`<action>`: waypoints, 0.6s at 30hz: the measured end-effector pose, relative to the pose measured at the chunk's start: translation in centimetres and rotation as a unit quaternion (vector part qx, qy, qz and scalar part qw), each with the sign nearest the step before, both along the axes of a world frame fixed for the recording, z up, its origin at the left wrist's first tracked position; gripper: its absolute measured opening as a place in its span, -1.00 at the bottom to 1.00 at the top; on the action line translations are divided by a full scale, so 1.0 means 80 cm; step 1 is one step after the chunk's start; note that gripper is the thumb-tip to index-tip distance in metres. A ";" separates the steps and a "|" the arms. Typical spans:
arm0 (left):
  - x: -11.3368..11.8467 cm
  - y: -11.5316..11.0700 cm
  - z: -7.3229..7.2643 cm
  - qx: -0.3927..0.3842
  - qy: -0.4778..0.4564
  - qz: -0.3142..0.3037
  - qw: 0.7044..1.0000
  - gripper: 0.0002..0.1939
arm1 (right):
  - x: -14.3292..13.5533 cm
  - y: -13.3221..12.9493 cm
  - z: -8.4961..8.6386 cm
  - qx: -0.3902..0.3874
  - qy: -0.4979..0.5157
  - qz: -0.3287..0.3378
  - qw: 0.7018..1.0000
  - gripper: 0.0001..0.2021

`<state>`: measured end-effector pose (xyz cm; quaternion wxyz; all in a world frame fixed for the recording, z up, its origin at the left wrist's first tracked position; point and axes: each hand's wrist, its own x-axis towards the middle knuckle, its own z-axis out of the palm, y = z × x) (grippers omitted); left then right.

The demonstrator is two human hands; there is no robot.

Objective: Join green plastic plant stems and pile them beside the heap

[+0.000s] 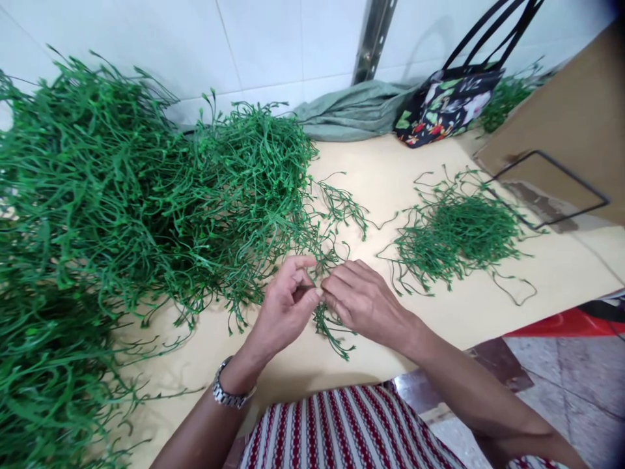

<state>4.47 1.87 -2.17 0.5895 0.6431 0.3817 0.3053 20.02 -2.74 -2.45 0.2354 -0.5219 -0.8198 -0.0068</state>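
My left hand (pixel 291 298), with a metal watch on its wrist, meets my right hand (pixel 364 303) above the table, fingertips almost touching. Thumb and fingers of the left are pinched together, its index finger raised and bent. The right has its fingers curled in, closed at the tips. Both seem to grip a thin green artificial stem, mostly hidden by the fingers. Under and between them lies a small bunch of green stems (pixel 333 335) with budded tips. To the left spreads a large heap of the same stems (pixel 161 189).
A smaller pile of stems (pixel 463 231) lies on the pale tabletop (pixel 420 339) at right, beside a bent black wire frame (pixel 571 170) and a cardboard box (pixel 561 111). Along the tiled wall are a grey-green cloth (pixel 351 111) and a flowered bag (pixel 449 104).
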 end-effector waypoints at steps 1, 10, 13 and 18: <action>0.000 0.001 0.001 -0.029 -0.014 0.005 0.999 -0.66 | -0.001 0.000 0.000 -0.001 0.012 -0.001 1.000 -0.80; -0.011 0.002 -0.009 -0.097 -0.087 -0.013 0.991 -0.89 | -0.009 0.002 -0.015 0.069 0.171 0.047 0.982 -0.90; -0.015 0.004 -0.008 -0.056 -0.066 -0.057 0.995 -0.84 | -0.011 0.001 -0.021 0.092 0.164 0.051 0.981 -0.89; -0.014 0.002 -0.002 0.195 0.135 -0.068 0.969 -0.71 | -0.013 -0.004 -0.016 0.067 0.021 0.000 0.998 -0.80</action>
